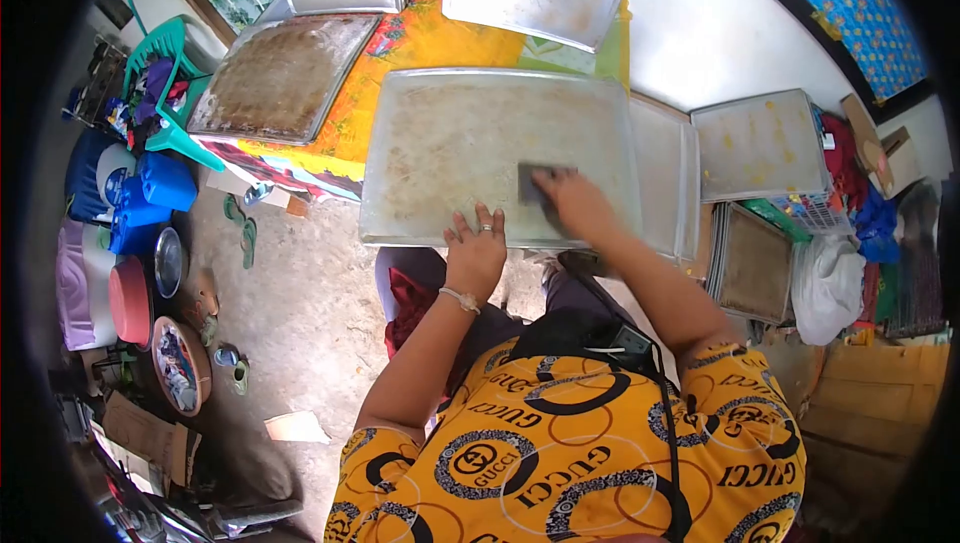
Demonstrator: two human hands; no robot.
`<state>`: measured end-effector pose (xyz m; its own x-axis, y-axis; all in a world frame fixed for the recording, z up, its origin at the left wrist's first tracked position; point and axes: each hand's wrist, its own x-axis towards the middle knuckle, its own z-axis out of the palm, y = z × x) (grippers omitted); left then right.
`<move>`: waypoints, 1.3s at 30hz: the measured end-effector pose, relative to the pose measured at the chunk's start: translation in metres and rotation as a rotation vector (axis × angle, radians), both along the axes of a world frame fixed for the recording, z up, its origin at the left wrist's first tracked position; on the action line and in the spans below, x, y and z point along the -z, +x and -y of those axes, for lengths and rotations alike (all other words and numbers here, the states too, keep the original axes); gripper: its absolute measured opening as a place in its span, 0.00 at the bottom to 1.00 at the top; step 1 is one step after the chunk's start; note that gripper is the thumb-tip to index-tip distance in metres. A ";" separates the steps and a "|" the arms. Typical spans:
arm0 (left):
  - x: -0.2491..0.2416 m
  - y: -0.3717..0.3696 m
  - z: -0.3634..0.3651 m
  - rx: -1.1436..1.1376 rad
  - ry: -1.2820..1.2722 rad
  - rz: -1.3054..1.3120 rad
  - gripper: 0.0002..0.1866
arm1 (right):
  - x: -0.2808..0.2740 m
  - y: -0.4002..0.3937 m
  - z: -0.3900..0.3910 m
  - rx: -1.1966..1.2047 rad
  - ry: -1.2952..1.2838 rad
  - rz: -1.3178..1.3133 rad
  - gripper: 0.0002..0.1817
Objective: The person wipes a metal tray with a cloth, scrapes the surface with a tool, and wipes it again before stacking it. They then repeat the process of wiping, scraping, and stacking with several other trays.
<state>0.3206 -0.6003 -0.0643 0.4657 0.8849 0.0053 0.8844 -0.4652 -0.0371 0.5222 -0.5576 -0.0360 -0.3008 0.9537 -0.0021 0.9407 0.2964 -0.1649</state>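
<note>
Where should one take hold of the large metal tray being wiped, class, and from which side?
Probably the near long rim of the tray, from the person's side. It lies flat with that raised edge overhanging towards them; the left hand rests there, while the right hand presses a dark pad on it.

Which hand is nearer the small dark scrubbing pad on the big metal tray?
Right. The right hand presses on the small dark scrubbing pad; the left hand rests apart on the large flat metal tray's near edge.
</note>
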 end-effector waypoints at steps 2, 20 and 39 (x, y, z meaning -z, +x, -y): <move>-0.001 0.001 0.002 0.008 0.005 0.006 0.25 | -0.005 0.013 -0.035 0.040 -0.012 -0.069 0.20; -0.001 0.000 -0.001 -0.001 0.015 0.054 0.24 | 0.007 0.017 -0.068 -0.007 -0.037 -0.088 0.22; -0.007 -0.055 -0.007 -0.097 0.159 0.099 0.28 | -0.040 0.022 0.026 -0.067 -0.122 -0.279 0.22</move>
<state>0.2652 -0.5932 -0.0576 0.3682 0.9102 0.1896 0.9279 -0.3725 -0.0138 0.5445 -0.5831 0.0045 -0.3678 0.9296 -0.0236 0.8334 0.3183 -0.4517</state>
